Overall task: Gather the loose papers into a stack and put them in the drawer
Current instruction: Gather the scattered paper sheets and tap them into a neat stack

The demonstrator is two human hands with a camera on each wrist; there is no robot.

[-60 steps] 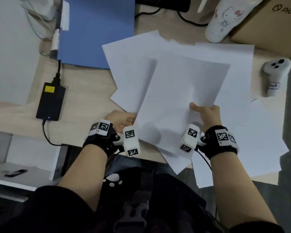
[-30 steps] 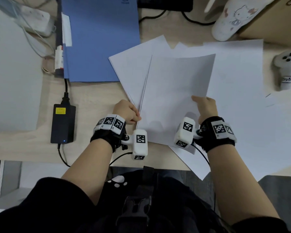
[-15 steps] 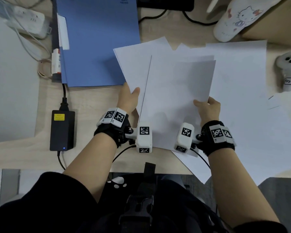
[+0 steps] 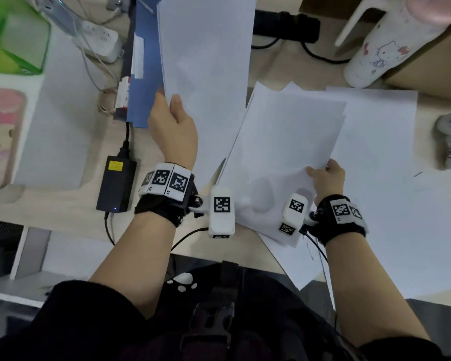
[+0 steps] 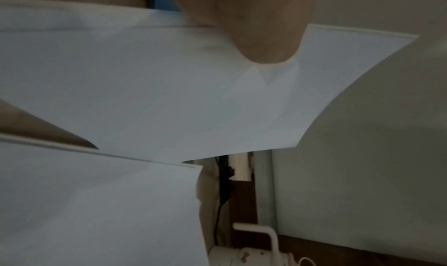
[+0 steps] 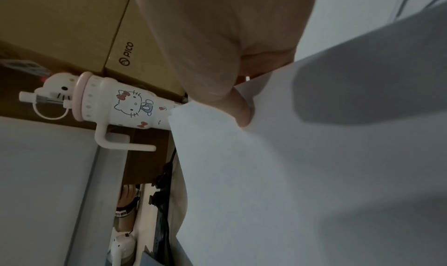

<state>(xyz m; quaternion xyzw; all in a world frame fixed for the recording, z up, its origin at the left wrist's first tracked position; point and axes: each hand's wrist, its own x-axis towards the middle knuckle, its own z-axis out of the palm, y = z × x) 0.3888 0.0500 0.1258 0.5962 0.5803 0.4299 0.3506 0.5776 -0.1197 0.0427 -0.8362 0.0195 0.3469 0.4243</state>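
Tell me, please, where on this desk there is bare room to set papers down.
Bare wood shows mainly along the front edge left of the power adapter, and narrowly between it and the left hand. Loose papers cover the right half; cup and folder crowd the back.

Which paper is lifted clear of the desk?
The sheet in the left hand: that lifted sheet stands raised over the blue folder. The right hand holds its bundle low over the spread.
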